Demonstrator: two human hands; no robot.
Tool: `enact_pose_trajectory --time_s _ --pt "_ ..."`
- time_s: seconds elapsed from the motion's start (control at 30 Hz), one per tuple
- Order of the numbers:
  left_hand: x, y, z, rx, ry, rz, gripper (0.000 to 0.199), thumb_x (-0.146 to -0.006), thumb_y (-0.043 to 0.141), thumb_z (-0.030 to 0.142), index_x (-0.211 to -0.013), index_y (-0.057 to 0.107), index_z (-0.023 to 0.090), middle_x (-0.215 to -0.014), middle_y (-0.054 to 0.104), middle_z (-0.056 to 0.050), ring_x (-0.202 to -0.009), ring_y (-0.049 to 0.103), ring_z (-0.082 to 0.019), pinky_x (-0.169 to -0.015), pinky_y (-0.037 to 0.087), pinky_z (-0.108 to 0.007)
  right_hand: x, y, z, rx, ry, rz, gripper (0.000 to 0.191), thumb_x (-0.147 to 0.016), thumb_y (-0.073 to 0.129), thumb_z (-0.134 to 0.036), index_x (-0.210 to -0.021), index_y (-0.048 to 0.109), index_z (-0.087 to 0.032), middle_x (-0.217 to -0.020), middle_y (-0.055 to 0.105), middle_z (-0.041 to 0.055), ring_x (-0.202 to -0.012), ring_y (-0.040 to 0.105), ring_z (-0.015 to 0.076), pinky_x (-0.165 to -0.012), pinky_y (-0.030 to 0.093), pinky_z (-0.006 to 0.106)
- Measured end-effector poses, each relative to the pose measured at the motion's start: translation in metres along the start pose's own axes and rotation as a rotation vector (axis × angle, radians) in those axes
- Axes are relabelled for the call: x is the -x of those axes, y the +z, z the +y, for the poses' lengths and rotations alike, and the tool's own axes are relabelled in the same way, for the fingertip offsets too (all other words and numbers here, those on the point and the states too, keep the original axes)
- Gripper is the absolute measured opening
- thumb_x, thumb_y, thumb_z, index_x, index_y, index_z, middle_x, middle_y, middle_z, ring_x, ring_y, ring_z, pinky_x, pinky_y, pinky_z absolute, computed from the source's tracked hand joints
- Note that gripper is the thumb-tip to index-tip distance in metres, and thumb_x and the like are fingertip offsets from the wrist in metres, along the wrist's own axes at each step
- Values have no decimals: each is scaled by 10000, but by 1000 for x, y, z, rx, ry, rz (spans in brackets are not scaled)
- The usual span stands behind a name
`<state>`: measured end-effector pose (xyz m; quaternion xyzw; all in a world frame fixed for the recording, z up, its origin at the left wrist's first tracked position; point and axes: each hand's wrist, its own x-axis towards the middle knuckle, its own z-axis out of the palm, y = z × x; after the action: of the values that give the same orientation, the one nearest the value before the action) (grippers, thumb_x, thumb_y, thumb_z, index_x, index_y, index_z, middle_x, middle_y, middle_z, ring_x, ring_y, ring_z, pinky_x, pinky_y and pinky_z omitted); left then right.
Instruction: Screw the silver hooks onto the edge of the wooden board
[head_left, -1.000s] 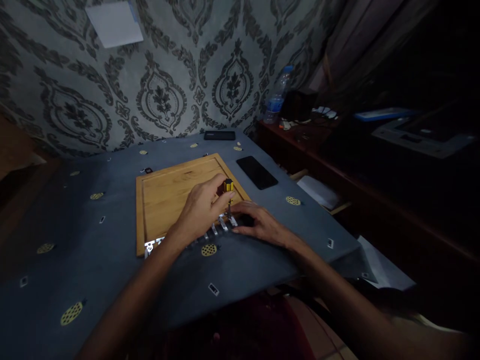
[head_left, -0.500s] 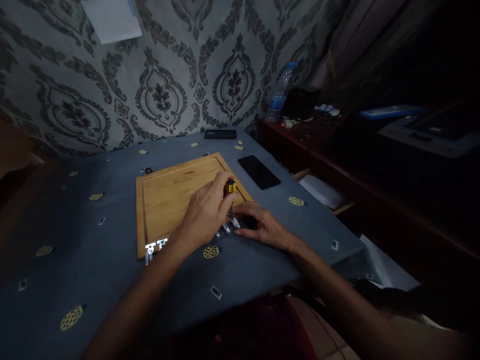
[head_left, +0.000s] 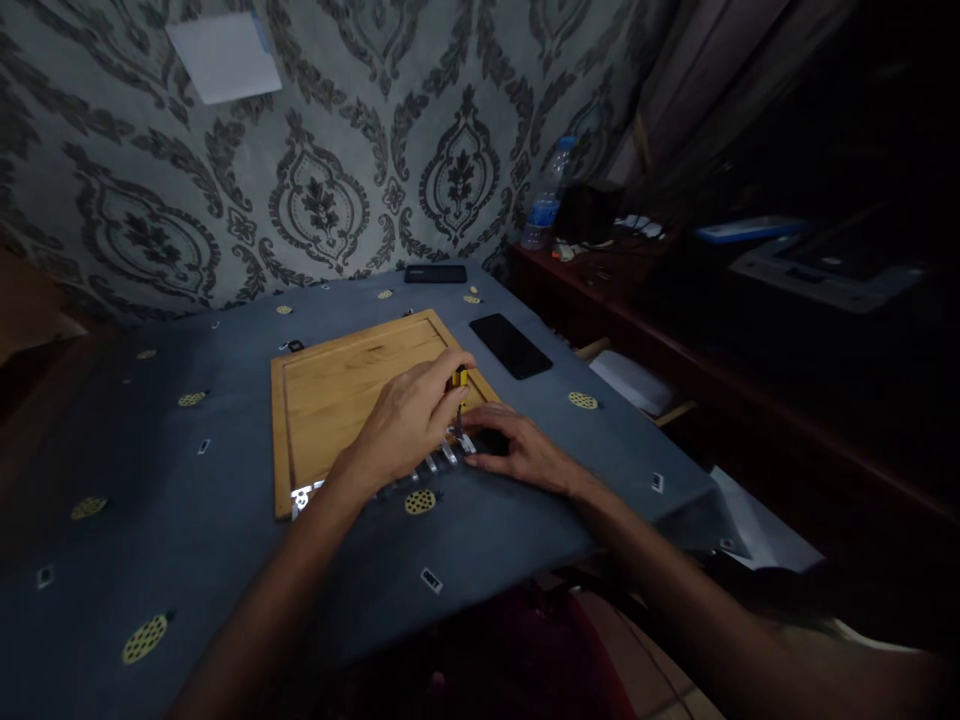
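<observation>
My left hand (head_left: 405, 410) is closed around the yellow and black handle of a screwdriver (head_left: 460, 378), held upright. Its shaft points down at a metal hook (head_left: 467, 443) by the near right corner of a wooden board (head_left: 337, 380). My right hand (head_left: 532, 452) curls in from the right, with its thumb and fingertips at that hook. Several more silver hooks (head_left: 448, 453) line the board's near edge, partly covered by my left wrist. Where the screwdriver tip meets the metal is too small to make out.
The board lies on a blue tablecloth (head_left: 225, 560) with a pineapple print. A black phone (head_left: 511, 346) is right of the board, and another dark phone (head_left: 435, 273) lies by the wall. A water bottle (head_left: 546, 200) stands on the dark red desk (head_left: 600, 285) to the right.
The view has shifted slightly, moving the scene a little to the left. My left hand still holds the screwdriver at the same corner, and my right hand stays at the hook.
</observation>
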<state>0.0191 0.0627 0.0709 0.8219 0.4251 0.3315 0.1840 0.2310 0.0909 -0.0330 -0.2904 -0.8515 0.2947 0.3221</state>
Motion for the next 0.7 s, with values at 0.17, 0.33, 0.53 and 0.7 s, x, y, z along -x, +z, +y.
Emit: enact_pose_trajectory --time_s 0.17,0.33,0.53,0.7 --pt "-1 5 -2 -27 36 101 185 -960 556 174 -1143 585 191 -1083 681 -64 -906 653 -187 -836 514 -337 0 0 0 -14 -9 8 434 -853 738 -468 -1206 659 -227 -1152 725 103 -1116 666 271 -1005 515 509" --pt "-2 5 -2 -25 23 151 179 -929 593 134 -1095 623 194 -974 694 -35 -848 656 -179 -786 527 -319 0 1 2 -14 -29 17 440 -853 744 -449 -1217 650 -221 -1143 726 104 -1093 674 266 -988 521 492" --pt "-1 6 -2 -35 59 165 233 -937 574 128 -1149 641 197 -1038 728 -55 -930 684 -198 -837 557 -353 0 1 2 -14 -33 26 425 -852 748 -431 -1208 647 -223 -1144 725 97 -1099 667 256 -993 522 491" --pt "-1 5 -3 -38 80 153 266 -942 565 128 -1186 641 204 -1064 739 -60 -965 698 -202 -862 571 -367 1 1 3 -12 -28 23 413 -851 754 -413 -1199 649 -218 -1148 724 97 -1107 666 253 -994 525 484"
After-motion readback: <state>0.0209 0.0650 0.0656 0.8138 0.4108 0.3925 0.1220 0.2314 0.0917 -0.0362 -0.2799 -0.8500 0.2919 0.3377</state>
